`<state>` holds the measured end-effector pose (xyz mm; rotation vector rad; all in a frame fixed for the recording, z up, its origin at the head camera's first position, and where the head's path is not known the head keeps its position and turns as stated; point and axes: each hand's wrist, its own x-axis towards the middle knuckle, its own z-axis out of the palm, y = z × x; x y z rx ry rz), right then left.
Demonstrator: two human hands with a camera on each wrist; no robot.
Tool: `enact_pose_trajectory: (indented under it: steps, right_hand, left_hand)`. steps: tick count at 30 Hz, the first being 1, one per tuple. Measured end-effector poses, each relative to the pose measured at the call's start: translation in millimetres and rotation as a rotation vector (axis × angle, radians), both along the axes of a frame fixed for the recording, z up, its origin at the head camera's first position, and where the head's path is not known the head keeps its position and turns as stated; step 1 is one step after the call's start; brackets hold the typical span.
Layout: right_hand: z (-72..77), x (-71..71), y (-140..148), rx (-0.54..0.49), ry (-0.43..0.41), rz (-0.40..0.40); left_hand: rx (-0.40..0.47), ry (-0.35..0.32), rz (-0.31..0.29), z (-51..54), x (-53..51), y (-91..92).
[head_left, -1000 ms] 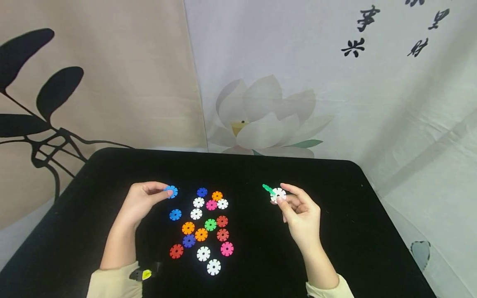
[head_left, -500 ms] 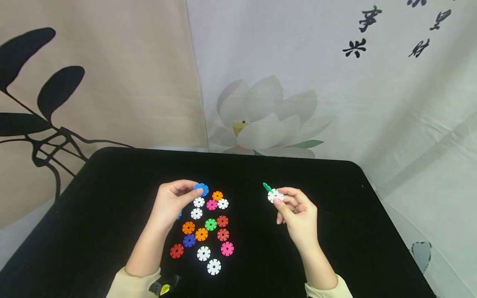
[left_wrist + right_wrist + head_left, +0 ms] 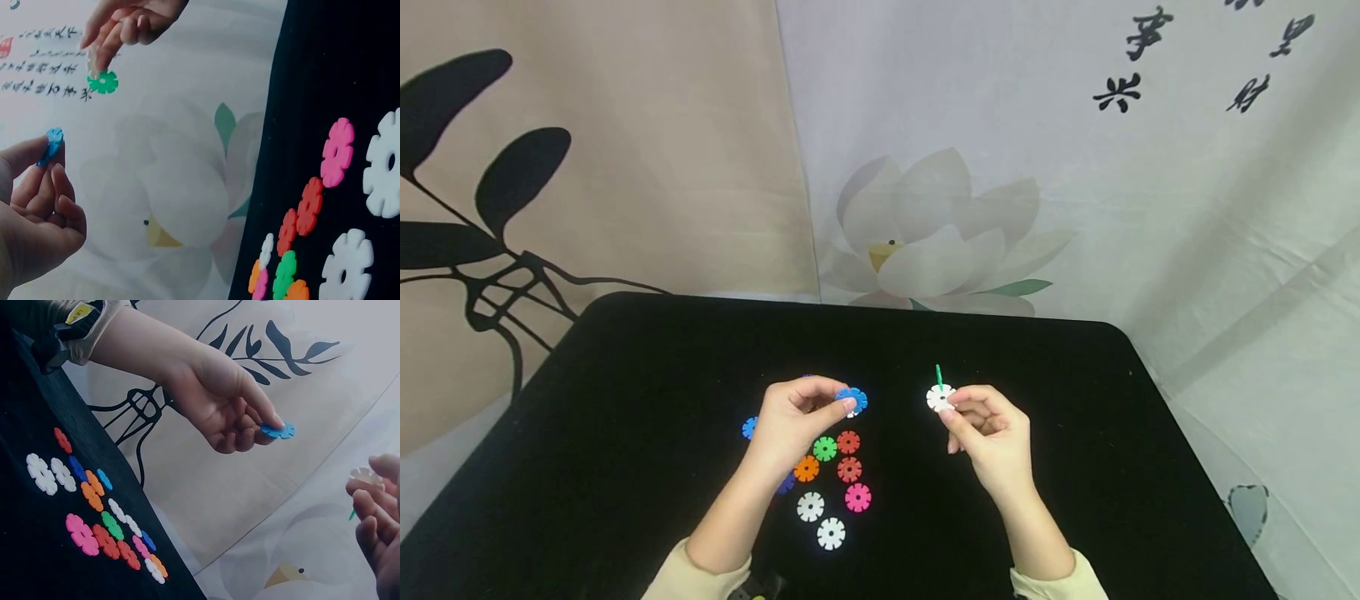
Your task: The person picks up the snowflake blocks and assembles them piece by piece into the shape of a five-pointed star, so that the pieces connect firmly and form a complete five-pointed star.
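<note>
My left hand [image 3: 793, 423] pinches a light blue notched plastic disc [image 3: 857, 397], a snowflake building disc, between thumb and forefinger. It is held up over the loose discs, left of my right hand [image 3: 998, 437]. Between the right thumb and fingers is a white snowflake disc [image 3: 936, 399]. Slotted into its far edge stands a green disc [image 3: 109, 82], which appears as a thin green strip in the head view. A gap separates the blue disc from the white and green pair. In the right wrist view the blue disc [image 3: 279, 431] lies nearly flat in the fingertips.
Several loose discs lie on the black table [image 3: 1075, 500], among them a green disc [image 3: 825, 448], a pink disc [image 3: 857, 497] and a white disc [image 3: 831, 533]. My left forearm covers some of them. A printed curtain [image 3: 700, 167] hangs behind the table.
The left hand has carried the blue disc rightward, nearer the right hand. The right hand has shifted slightly left, and its green disc has turned to show edge-on in the head view.
</note>
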<state>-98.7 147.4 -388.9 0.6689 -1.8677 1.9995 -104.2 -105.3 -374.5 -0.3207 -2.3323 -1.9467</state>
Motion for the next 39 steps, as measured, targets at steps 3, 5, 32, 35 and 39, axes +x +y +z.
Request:
enact_pose_trajectory:
  steps: [3,5,32,35,39]
  right_hand:
    - [-0.1,0.4,-1.2,0.01,-0.028,0.0]
    - [-0.2,0.6,-2.1,0.013,-0.053,0.001]
    - [-3.0,11.9,-24.1,-0.001,-0.247,0.026]
    - [-2.9,12.4,-25.3,-0.001,-0.249,0.032]
    - [-2.6,12.8,-25.7,-0.003,-0.259,0.032]
  left_hand:
    - [-0.007,0.012,0.0,0.1,1.3,4.0]
    - [-0.012,0.013,0.005,0.1,2.5,6.7]
    - [-0.025,0.139,-0.033,-15.7,5.4,32.2]
    - [-0.006,0.151,-0.037,-15.6,6.0,34.1]
    - [-0.007,0.151,-0.033,-15.2,6.9,35.3]
